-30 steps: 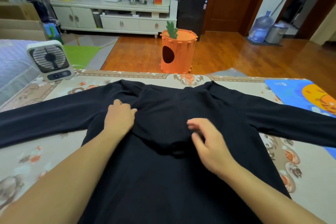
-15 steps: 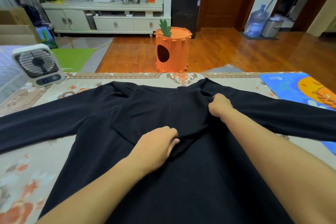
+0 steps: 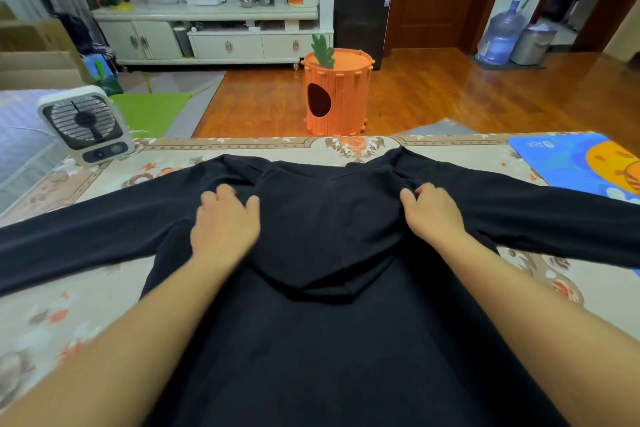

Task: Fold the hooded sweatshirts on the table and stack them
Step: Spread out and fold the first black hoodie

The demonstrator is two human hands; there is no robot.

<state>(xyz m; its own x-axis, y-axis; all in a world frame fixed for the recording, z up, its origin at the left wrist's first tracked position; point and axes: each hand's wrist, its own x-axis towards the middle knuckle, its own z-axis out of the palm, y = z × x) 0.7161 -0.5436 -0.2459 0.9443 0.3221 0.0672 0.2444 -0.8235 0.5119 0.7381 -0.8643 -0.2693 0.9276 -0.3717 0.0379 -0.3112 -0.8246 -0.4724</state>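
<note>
A black hooded sweatshirt (image 3: 322,340) lies spread flat on the bench (image 3: 52,315), its hood folded down over the chest and both sleeves stretched out to either side. The left hand (image 3: 225,222) rests on the sweatshirt just left of the hood, fingers spread and pressing the cloth, its grip holding nothing. The right hand (image 3: 433,211) sits at the hood's right edge near the shoulder, fingers curled into the fabric and pinching it. A small white fan (image 3: 86,126) stands beyond the left sleeve, and a blue mat (image 3: 571,163) lies beyond the right sleeve.
</note>
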